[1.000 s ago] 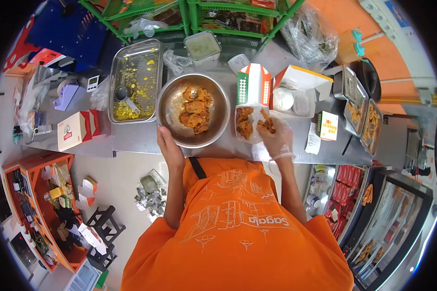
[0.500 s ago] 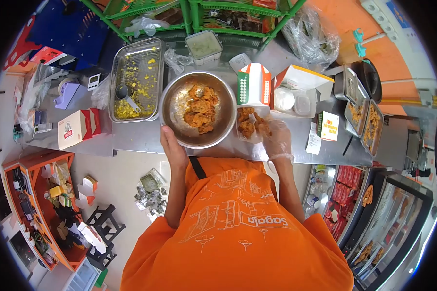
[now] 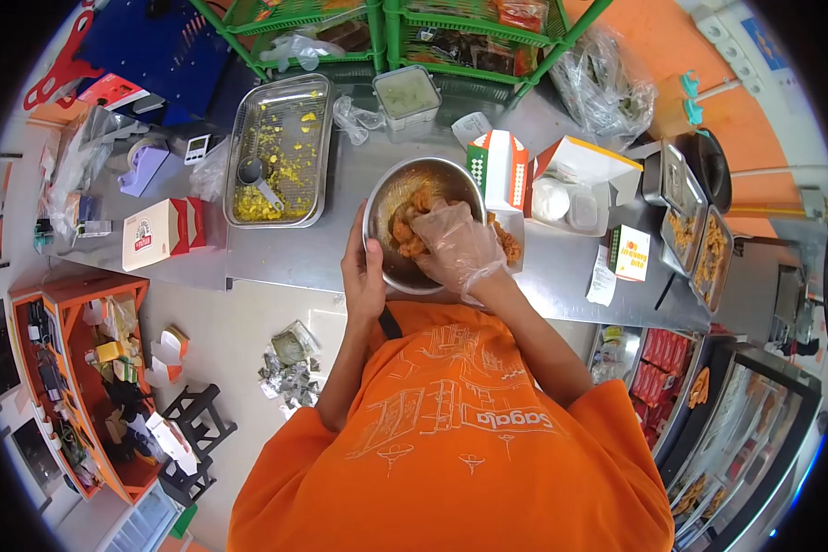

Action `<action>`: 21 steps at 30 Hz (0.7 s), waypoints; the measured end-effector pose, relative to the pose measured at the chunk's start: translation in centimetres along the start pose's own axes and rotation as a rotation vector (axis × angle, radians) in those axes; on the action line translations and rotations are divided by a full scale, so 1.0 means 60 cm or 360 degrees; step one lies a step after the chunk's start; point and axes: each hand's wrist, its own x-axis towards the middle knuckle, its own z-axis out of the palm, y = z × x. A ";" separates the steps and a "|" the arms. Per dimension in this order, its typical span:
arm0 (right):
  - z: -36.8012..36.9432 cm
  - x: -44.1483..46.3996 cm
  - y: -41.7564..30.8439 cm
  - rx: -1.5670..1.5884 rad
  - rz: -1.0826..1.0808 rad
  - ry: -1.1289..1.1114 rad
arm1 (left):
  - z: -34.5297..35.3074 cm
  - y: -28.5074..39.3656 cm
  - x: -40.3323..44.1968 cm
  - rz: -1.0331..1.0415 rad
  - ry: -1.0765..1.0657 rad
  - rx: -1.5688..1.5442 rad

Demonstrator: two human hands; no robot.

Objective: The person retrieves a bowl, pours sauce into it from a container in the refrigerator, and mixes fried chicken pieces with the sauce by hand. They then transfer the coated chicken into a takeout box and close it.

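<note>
Left of the steel bowl [image 3: 378,221], a large tray [image 3: 326,156] holds yellow bits [image 3: 290,172] and a scoop [image 3: 251,170]; the bowl itself holds fried chicken [image 3: 405,237], its left side gripped by the left hand [image 3: 366,276], while the gloved right hand [image 3: 455,247] reaches in at the chicken, whether closed on a piece I cannot tell. Right of the bowl, an open carton [image 3: 587,158] holds two tubs [image 3: 550,199] and the nearer patterned box [image 3: 498,166] holds chicken; behind the bowl, a square container [image 3: 410,119] holds something pale green.

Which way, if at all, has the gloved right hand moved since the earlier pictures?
Yes: leftward. Judged against the metal tray, the right hand is closer to it, now inside the steel bowl.
</note>
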 end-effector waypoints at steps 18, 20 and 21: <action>0.022 -0.068 0.095 0.1572 0.0147 0.0642 | 0.015 -0.005 0.015 -0.0134 -0.0006 -0.0052; 0.024 -0.081 0.107 0.1732 0.0194 0.0670 | 0.013 -0.012 0.016 -0.0144 -0.0002 -0.0040; 0.021 -0.089 0.116 0.1768 0.0216 0.0687 | 0.011 -0.018 0.017 -0.0156 0.0004 -0.0044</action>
